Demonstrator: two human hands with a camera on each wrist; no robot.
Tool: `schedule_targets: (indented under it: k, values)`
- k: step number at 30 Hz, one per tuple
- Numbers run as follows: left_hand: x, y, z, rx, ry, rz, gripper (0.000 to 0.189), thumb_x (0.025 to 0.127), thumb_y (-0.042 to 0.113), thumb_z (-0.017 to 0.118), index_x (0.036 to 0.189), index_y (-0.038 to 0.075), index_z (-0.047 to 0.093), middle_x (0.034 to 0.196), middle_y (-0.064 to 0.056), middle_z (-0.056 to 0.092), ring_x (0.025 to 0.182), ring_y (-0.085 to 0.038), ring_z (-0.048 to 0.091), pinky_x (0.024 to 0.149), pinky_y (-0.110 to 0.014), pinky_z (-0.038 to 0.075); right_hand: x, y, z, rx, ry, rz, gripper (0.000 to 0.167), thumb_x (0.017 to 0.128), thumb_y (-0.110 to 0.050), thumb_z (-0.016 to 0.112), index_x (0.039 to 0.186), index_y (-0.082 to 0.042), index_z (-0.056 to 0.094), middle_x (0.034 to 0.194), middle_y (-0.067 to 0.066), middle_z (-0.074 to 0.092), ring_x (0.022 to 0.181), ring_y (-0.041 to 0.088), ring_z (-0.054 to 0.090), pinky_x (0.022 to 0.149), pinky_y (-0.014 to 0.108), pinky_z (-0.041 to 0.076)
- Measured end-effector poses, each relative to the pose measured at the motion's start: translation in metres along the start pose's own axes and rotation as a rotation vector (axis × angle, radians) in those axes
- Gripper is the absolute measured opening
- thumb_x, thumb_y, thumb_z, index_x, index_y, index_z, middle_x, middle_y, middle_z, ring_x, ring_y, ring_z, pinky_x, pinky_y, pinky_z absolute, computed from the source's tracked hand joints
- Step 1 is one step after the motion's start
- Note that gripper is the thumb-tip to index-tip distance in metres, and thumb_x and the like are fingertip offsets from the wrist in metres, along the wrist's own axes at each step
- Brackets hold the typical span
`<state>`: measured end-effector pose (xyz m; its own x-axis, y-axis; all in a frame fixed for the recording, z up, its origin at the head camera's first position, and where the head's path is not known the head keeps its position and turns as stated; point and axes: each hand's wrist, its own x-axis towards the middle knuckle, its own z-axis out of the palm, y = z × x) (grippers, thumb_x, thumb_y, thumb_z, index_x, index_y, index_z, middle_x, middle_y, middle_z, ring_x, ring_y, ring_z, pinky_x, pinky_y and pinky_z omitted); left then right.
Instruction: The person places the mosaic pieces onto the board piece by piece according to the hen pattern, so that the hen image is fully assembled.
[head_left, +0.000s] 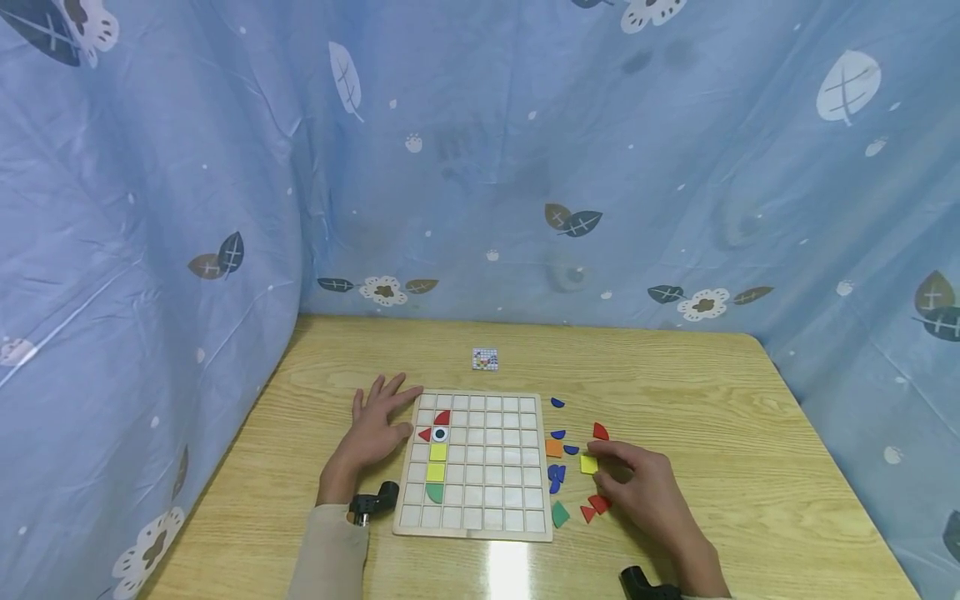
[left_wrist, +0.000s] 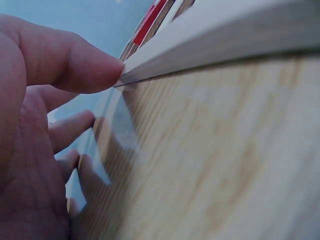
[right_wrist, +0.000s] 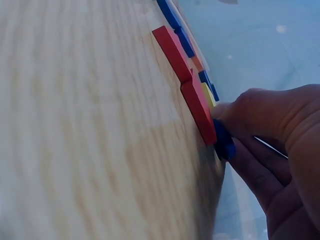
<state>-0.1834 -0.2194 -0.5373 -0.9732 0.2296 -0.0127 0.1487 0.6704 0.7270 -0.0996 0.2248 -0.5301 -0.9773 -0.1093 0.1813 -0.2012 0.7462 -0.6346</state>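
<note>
A wooden grid board lies on the table with red, yellow and green pieces and an eye tile in its left columns. My left hand rests at the board's upper left, fingers spread, thumb touching its side. My right hand reaches down right of the board. Its thumb and index finger stand at the edges of a yellow square. In the right wrist view a blue piece shows between thumb and fingers, beside two red pieces. Whether the fingers grip a piece is unclear.
Blue pieces, an orange square, a green piece and a red quarter piece lie right of the board. A small pattern card lies beyond it. A blue curtain hangs around the table.
</note>
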Motion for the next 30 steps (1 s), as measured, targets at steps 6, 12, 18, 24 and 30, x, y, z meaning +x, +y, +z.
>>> schedule_targets:
  k: [6,12,18,24,30]
  values:
    - [-0.001,-0.001,0.001,-0.004,0.002,0.001,0.070,0.094,0.007,0.063,0.162,0.018,0.056,0.182,-0.017,0.024,0.171,-0.045,-0.003,0.130,-0.069,-0.020,0.001,-0.001,0.001,0.016,0.010,-0.013,0.038,0.086,0.001,0.087,0.121,-0.014,0.083,0.119,-0.005,0.084,0.115,0.023,0.080,0.101,0.049,0.064]
    - [-0.001,0.001,0.001,-0.012,0.002,0.000,0.070,0.093,0.007,0.063,0.162,0.018,0.056,0.182,-0.017,0.024,0.171,-0.045,-0.003,0.130,-0.068,-0.020,0.002,-0.011,-0.002,0.084,0.025,-0.057,0.036,0.087,0.003,0.087,0.119,-0.013,0.084,0.115,-0.005,0.084,0.103,0.016,0.081,0.091,0.035,0.067]
    - [-0.001,0.001,0.000,-0.005,0.004,-0.004,0.070,0.093,0.007,0.062,0.162,0.018,0.056,0.182,-0.017,0.024,0.171,-0.045,-0.003,0.130,-0.069,-0.019,0.007,-0.032,0.001,0.153,0.019,-0.144,0.035,0.086,0.005,0.087,0.117,-0.010,0.084,0.112,-0.004,0.085,0.098,0.012,0.081,0.088,0.034,0.067]
    - [-0.001,0.000,0.000,-0.001,0.006,-0.010,0.070,0.093,0.007,0.062,0.162,0.018,0.056,0.182,-0.017,0.024,0.171,-0.045,-0.003,0.130,-0.068,-0.020,0.013,-0.054,0.017,0.230,-0.034,-0.229,0.035,0.085,0.005,0.088,0.117,-0.007,0.084,0.115,-0.003,0.084,0.100,0.013,0.081,0.089,0.034,0.068]
    - [-0.001,0.000,0.000,-0.001,0.006,-0.005,0.070,0.092,0.008,0.063,0.162,0.019,0.057,0.182,-0.017,0.025,0.171,-0.045,-0.003,0.130,-0.068,-0.019,0.016,-0.072,0.038,0.271,-0.087,-0.334,0.032,0.087,0.004,0.086,0.117,-0.006,0.083,0.112,0.003,0.085,0.097,0.020,0.083,0.084,0.040,0.068]
